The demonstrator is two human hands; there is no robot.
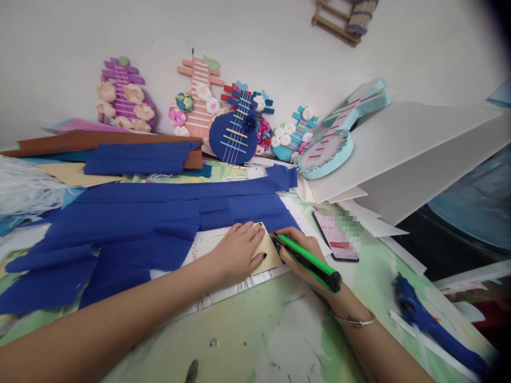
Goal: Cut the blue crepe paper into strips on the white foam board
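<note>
My left hand (238,250) lies flat with fingers spread on a small tan card piece (266,254), pressing it down on the blue crepe paper (139,223). My right hand (298,254) is closed around a green utility knife (311,259), whose tip meets the card's right edge near its top corner. A metal bangle (353,319) sits on my right wrist. Beneath the card lies a white board (223,290) on a paint-stained green table (255,335).
A phone (335,235) lies just right of my right hand. A blue glue gun (423,319) rests at the right. Several decorated guitar-shaped crafts (233,133) lean against the wall. White foam boards (407,154) are stacked at the right, folded brown and blue paper (131,154) at the left.
</note>
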